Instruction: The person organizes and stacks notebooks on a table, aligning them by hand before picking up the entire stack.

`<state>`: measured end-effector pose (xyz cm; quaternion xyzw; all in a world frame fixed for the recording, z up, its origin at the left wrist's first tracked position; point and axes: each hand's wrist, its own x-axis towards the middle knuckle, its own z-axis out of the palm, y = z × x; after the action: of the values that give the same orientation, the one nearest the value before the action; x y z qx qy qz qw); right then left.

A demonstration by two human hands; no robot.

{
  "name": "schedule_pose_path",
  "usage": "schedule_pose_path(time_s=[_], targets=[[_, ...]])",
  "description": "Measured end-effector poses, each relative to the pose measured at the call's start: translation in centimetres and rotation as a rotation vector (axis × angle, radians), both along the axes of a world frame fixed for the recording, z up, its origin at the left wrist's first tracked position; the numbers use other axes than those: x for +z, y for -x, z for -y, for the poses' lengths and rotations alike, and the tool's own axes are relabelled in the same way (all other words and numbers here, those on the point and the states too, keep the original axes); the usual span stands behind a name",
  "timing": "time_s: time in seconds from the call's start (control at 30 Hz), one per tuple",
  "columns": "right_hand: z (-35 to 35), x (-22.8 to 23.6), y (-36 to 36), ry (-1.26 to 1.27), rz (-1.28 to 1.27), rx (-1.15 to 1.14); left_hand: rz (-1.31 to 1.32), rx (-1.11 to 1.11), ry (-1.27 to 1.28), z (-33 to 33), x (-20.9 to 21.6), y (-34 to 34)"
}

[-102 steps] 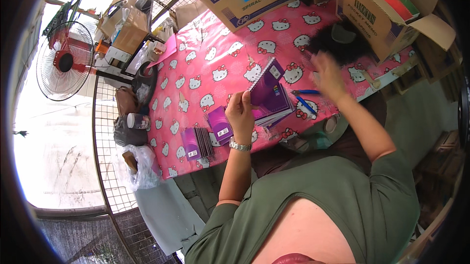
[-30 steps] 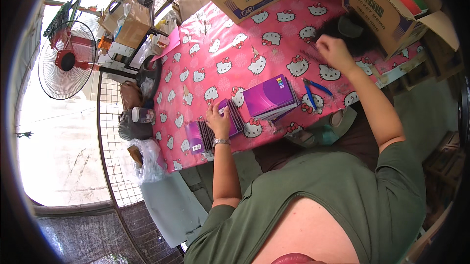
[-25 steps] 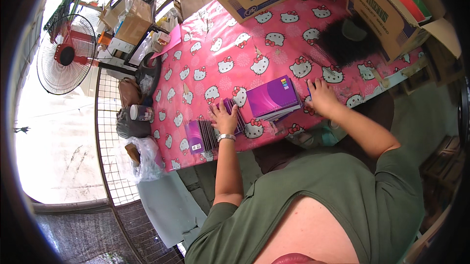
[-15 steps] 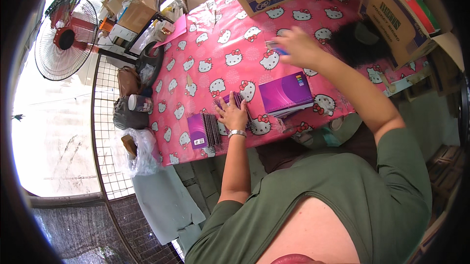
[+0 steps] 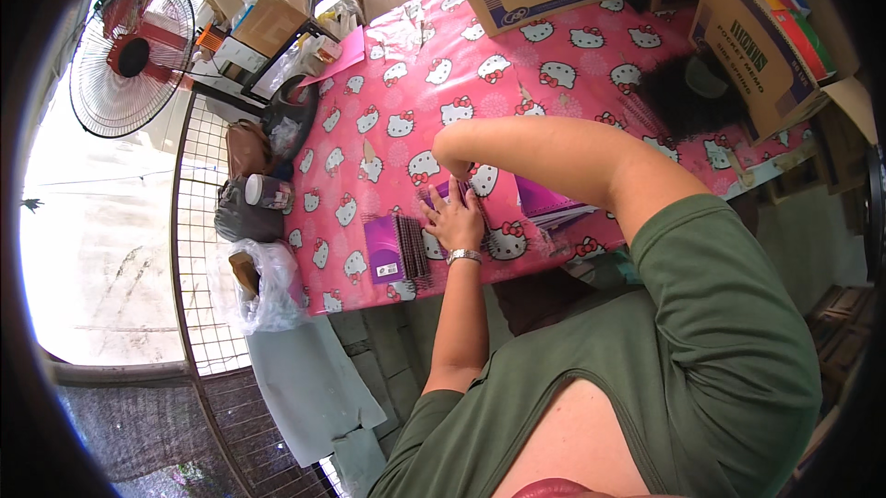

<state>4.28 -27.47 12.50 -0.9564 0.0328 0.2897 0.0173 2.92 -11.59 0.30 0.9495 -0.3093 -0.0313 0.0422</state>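
My left hand (image 5: 454, 221) lies with spread fingers on a small stack of purple spiral notebooks (image 5: 440, 192). Just beyond its fingertips is my right hand (image 5: 454, 147), bent downward over the same stack. Its fingers are mostly hidden behind the back of the hand, and I cannot see what they hold, if anything. To the left sits another group of purple spiral notebooks (image 5: 384, 251), their black coils overlapping in a row. A taller stack of purple notebooks (image 5: 544, 203) is at the right, partly covered by my right forearm.
A pink patterned cloth (image 5: 369, 267) covers the table. Cardboard boxes (image 5: 544, 0) stand at the back; an open box (image 5: 752, 55) at far right holds colourful packs. A black fuzzy object (image 5: 678, 92) lies before it. Bags, a jar (image 5: 268, 192) and a fan (image 5: 132, 57) are left.
My right hand has swung from the table's far middle, where something small and bluish showed at its fingers, to my left hand. My left hand stays on the notebooks.
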Motion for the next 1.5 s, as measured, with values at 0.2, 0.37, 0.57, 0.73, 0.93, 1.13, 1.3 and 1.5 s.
schedule_pose_path(time_s=[0.2, 0.37, 0.57, 0.73, 0.93, 1.13, 1.3, 1.5], targets=[[0.2, -0.6, -0.1, -0.029, -0.015, -0.044, 0.007, -0.005, 0.0, 0.0, 0.0, 0.0], [0.1, -0.6, -0.1, -0.04, -0.029, -0.034, -0.002, 0.002, 0.002, 0.0, 0.1, -0.1], [0.0, 0.2, 0.0, -0.083, -0.071, 0.077, 0.009, 0.004, -0.01, -0.1, -0.4, -0.3], [2.2, 0.4, 0.7, -0.445, -0.288, -0.324, 0.0, 0.001, -0.008, 0.1, 0.0, 0.2], [2.9, 0.6, 1.7, -0.408, -0.171, -0.202, -0.021, 0.01, -0.011, 0.1, 0.0, 0.1], [11.6, 1.1, 9.0, -0.282, 0.389, -0.306, -0.037, -0.033, 0.014, 0.2, -0.9, -0.9], [16.1, -11.6, 25.9, -0.792, 0.701, -1.34, -0.011, 0.102, 0.318, 0.8, 1.9, -3.6], [7.4, -12.1, 32.5, 0.046, 0.782, -1.21, 0.034, -0.975, 0.668, 4.5, 16.8, 10.7]])
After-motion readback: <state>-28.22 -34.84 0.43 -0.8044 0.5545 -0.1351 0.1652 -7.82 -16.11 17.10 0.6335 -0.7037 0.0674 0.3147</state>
